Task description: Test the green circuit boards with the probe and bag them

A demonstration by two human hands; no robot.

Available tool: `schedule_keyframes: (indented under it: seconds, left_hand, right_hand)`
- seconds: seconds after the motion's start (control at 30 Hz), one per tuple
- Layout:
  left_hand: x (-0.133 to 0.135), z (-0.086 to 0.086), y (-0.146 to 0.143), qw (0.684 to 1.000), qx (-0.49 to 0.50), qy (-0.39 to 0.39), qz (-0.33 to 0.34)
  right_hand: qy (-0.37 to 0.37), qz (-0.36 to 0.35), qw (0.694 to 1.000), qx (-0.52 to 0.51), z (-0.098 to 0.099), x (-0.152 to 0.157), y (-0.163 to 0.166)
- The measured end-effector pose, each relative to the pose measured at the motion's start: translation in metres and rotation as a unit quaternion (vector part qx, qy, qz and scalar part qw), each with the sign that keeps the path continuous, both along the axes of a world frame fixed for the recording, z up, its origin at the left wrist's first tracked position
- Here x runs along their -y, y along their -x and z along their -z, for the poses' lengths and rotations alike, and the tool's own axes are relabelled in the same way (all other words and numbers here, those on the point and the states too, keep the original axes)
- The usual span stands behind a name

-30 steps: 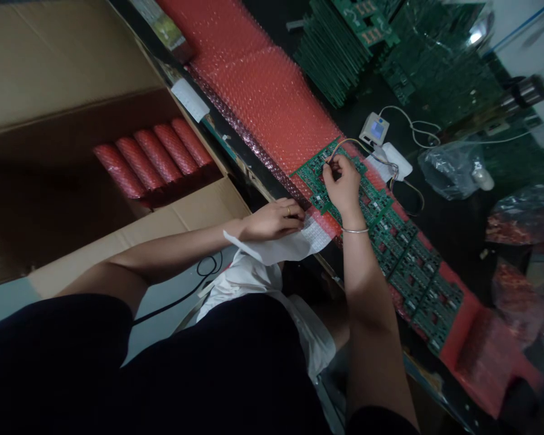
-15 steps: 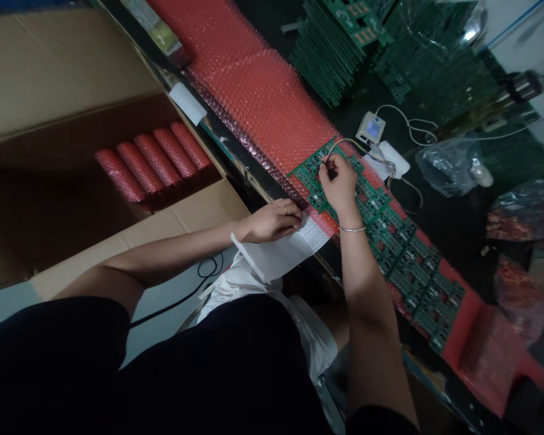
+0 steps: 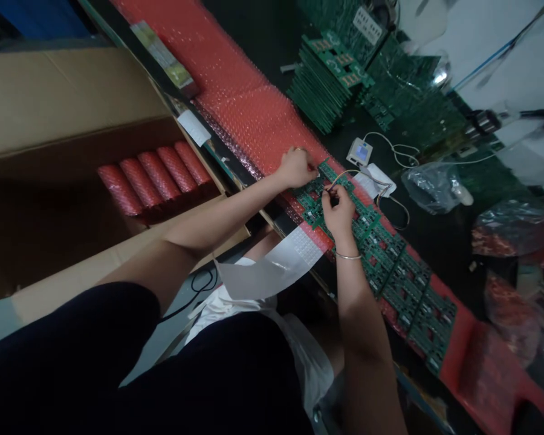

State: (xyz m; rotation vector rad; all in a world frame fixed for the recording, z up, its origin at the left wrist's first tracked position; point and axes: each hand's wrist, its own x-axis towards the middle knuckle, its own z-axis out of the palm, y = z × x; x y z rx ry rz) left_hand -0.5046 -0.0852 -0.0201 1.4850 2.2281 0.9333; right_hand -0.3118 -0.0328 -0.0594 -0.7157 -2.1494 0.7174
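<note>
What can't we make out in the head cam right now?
All head view:
Wires: ends hidden by the right hand.
Small device: screen reading too small.
White sheet: print too small.
Left hand: too blurred to confirm contact with board.
Red bubble wrap: cut off by top edge.

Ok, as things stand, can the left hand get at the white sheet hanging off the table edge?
Most likely yes. The left hand is at the circuit board, and the white sheet hangs close by with nothing lying over its loose end. The right forearm is off to one side.
</note>
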Motion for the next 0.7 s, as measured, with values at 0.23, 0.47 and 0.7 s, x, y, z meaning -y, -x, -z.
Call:
schedule_keyframes:
  seconds: [0.23, 0.47, 0.7]
  left_hand:
    - [-0.004, -0.003, -0.026, 0.994, -0.018, 0.073, -0.083]
    - [-0.015, 0.020, -0.020, 0.996, -0.025, 0.018, -0.084]
    - [-0.015, 0.018, -0.027, 0.995, -0.036, 0.021, -0.090]
  right_hand:
    - [0.009, -0.010, 1.000, -0.001, 0.001, -0.002, 0.000]
    - [0.012, -0.009, 1.000, -0.002, 0.001, 0.000, 0.000]
    - [0.003, -0.007, 1.000, 0.004, 0.000, 0.001, 0.000]
